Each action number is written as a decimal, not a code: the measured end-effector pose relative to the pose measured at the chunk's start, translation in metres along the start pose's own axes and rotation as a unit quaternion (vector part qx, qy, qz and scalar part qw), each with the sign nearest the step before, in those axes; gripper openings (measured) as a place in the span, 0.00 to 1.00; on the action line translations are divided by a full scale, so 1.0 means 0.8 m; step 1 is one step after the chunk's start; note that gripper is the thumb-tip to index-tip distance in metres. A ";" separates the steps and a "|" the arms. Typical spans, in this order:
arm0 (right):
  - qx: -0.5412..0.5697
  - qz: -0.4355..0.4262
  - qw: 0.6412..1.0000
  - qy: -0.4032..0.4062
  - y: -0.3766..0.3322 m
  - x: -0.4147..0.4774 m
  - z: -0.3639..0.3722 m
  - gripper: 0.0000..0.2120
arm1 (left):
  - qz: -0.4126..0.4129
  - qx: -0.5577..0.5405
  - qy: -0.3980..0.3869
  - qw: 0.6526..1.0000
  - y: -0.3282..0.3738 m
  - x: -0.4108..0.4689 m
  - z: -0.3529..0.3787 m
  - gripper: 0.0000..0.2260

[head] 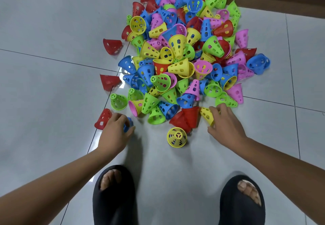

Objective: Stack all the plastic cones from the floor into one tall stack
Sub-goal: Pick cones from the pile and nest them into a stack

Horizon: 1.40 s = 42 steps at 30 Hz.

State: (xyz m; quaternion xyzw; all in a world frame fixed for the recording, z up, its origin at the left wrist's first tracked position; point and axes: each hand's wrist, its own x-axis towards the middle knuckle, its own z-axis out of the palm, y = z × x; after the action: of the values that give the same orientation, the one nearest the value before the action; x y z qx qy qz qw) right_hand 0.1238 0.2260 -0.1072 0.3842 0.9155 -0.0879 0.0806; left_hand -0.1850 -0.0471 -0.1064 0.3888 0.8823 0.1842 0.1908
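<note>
**Cones in a heap, stacking barely begun**

Head view, looking down: a large pile of coloured plastic cones [181, 57] lies jumbled on the tiled floor [52, 84]. No tall stack is visible. At the pile's near edge, the person's left hand [116, 128] curls round a blue cone [128, 124], and the right hand [226, 124] grips a yellow cone [207, 115]. Nearly every cone remains unstacked.

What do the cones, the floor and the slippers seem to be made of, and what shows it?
The cones: thin moulded plastic, seemingly; bright even colours, cut-out holes, slight sheen.
The floor: glazed tile, probably ceramic; glossy reflections, dark joint lines.
The slippers: matte black, perhaps foam or rubber; thick rounded edges, no shine.
</note>
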 end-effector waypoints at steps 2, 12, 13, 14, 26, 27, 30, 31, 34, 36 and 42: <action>0.016 0.028 0.999 -0.011 0.001 -0.004 0.007 0.32 | -0.023 -0.014 -0.024 0.999 -0.001 -0.007 0.003 0.14; 0.199 0.056 0.978 -0.005 -0.026 -0.036 -0.016 0.20 | -0.041 -0.073 -0.062 0.995 0.025 -0.016 -0.011 0.21; 0.239 0.060 0.969 0.004 -0.033 -0.039 -0.024 0.19 | -0.031 -0.079 -0.052 0.995 0.032 -0.016 -0.013 0.21; 0.278 0.061 0.959 0.011 -0.041 -0.042 -0.033 0.19 | -0.023 -0.089 -0.043 0.995 0.040 -0.015 -0.016 0.21; 0.374 -0.083 0.922 -0.053 -0.113 -0.072 -0.059 0.25 | 0.073 -0.332 0.029 0.940 0.153 -0.033 -0.064 0.15; 0.362 -0.097 0.926 -0.054 -0.111 -0.072 -0.054 0.26 | 0.084 -0.346 0.026 0.934 0.159 -0.037 -0.065 0.15; 0.340 -0.128 0.930 -0.052 -0.099 -0.067 -0.044 0.26 | 0.118 -0.352 -0.005 0.929 0.166 -0.049 -0.055 0.16; 0.332 -0.132 0.933 -0.042 -0.094 -0.065 -0.043 0.25 | 0.125 -0.346 -0.017 0.930 0.166 -0.053 -0.050 0.16; 0.300 -0.128 0.945 -0.003 -0.077 -0.054 -0.037 0.23 | 0.154 -0.308 -0.052 0.937 0.161 -0.059 -0.032 0.17; 0.260 -0.125 0.957 0.021 -0.067 -0.043 -0.034 0.25 | 0.181 -0.267 -0.074 0.944 0.152 -0.059 -0.022 0.17; 0.146 -0.125 0.981 0.036 -0.044 0.003 -0.030 0.29 | 0.168 -0.197 -0.089 0.962 0.109 -0.042 -0.019 0.19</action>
State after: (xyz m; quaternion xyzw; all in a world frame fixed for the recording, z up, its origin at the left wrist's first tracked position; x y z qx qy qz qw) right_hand 0.0949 0.2091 -0.0812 0.2769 0.9360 -0.2162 -0.0209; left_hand -0.1176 -0.0204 -0.0451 0.5005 0.7303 0.3486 0.3076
